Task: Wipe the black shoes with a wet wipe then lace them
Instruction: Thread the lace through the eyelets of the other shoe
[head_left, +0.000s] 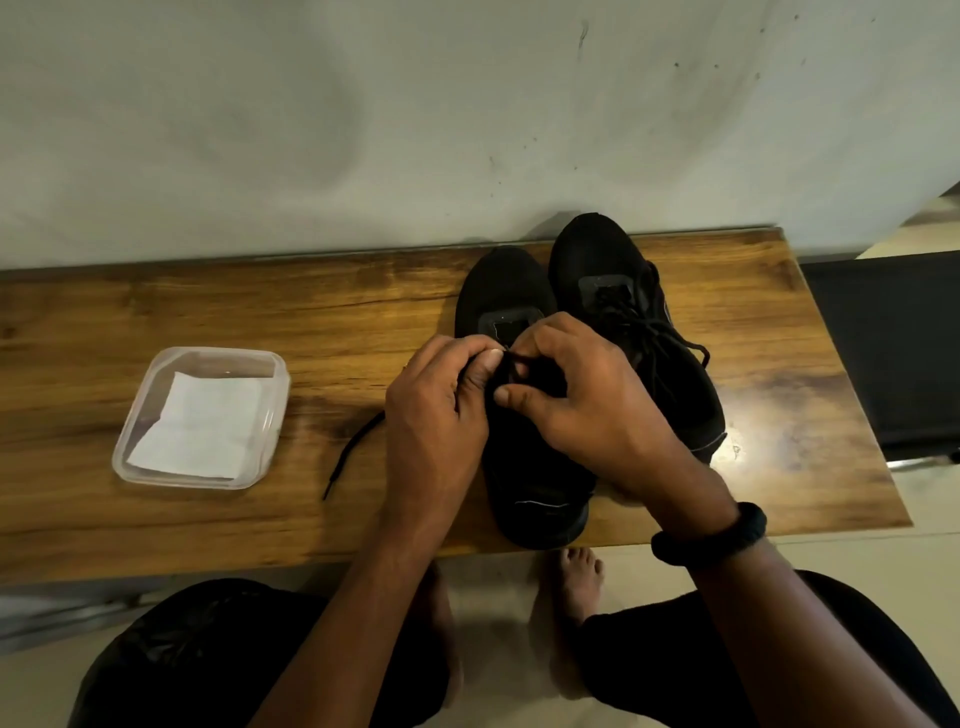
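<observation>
Two black shoes stand side by side on a wooden bench (208, 322), toes toward the wall. The left shoe (506, 291) is under both my hands. The right shoe (623, 270) has its lace threaded and loosely tied. My left hand (436, 410) pinches a black lace (353, 447) over the left shoe's eyelets; the lace's free end trails left across the bench. My right hand (576, 395) grips the shoe's upper and the lace beside my left fingers. A wet wipe (202, 421) lies unfolded in a clear plastic container (275, 410) to the left.
A pale wall rises right behind the bench. A dark cabinet (883, 353) stands at the right. My bare feet (579, 577) rest on the tiled floor below the bench's front edge, and my knees sit close to it.
</observation>
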